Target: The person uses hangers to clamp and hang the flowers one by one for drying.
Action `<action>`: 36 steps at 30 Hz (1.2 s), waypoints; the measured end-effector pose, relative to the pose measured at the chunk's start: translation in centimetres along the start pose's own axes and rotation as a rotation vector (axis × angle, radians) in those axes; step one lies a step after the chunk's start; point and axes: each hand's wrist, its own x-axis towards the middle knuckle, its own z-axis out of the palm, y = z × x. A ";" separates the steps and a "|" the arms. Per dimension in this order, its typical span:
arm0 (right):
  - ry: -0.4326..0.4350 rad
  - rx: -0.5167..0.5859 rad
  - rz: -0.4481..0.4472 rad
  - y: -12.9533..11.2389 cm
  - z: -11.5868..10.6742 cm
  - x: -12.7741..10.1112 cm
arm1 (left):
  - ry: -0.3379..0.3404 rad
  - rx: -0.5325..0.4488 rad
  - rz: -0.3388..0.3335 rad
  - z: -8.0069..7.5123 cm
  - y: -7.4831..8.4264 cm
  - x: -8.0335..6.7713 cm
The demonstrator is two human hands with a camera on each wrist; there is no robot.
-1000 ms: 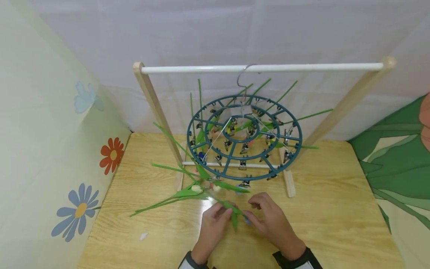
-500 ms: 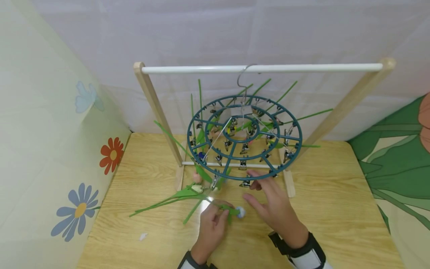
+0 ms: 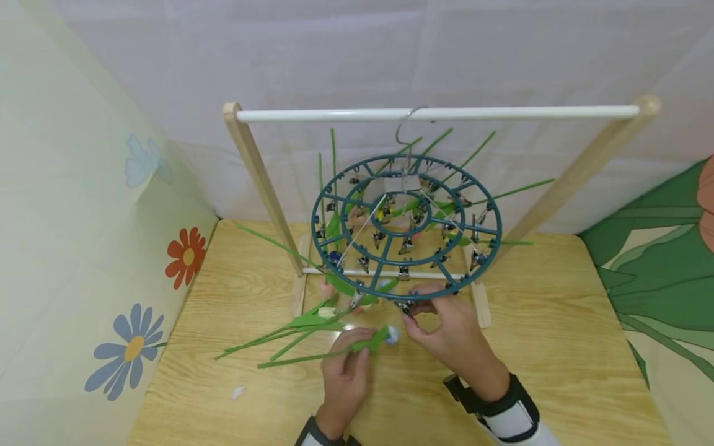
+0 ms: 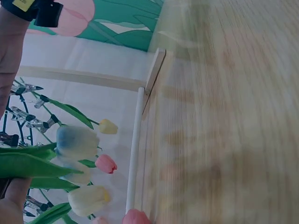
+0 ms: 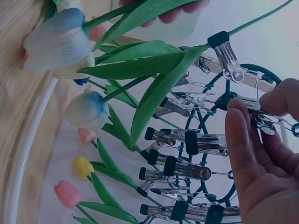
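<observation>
My left hand [image 3: 344,371] pinches an artificial tulip [image 3: 393,335] by its stem near the leaves. Its white and blue blossom [image 5: 58,39] points right, and the green stem trails left over the table. My right hand [image 3: 454,334] holds a metal clip [image 5: 245,105] between thumb and fingers, at the front rim of a round dark-green clip hanger [image 3: 401,263]. Whether the clip's mouth is spread, I cannot tell. Beside it, another clip [image 5: 227,56] grips the stem of a second white-blue tulip [image 5: 86,109]. The held blossom is apart from the right hand.
The hanger hooks onto the white bar [image 3: 502,113] of a wooden rack. Several tulips, including a yellow one [image 5: 83,167] and a pink one [image 5: 67,193], hang from its clips. Loose tulips with a white blossom [image 3: 327,313] lie left on the table [image 3: 535,347]. A white scrap [image 3: 238,392] lies there too.
My right hand has left the tulip and moved up to take the clip at the front rim. The left hand has turned the tulip, its stem now swung low and left. Clipped stems at left swayed.
</observation>
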 end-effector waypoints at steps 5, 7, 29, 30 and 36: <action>-0.017 -0.061 0.001 -0.1 -0.2 0.0 | -0.065 0.091 0.020 0.2 -0.3 0.4; -0.022 -0.071 -0.010 -0.2 -0.4 0.0 | -0.082 0.101 0.014 0.4 -0.3 0.6; -0.029 0.125 -0.042 0.4 -0.7 0.3 | -0.119 0.238 -0.091 3.1 -0.6 3.3; -0.025 0.122 -0.051 0.5 -0.6 0.3 | -0.120 0.238 -0.093 3.1 -0.6 3.3; -0.021 0.116 -0.041 0.6 -0.5 0.3 | -0.142 0.230 -0.107 3.6 -0.3 3.5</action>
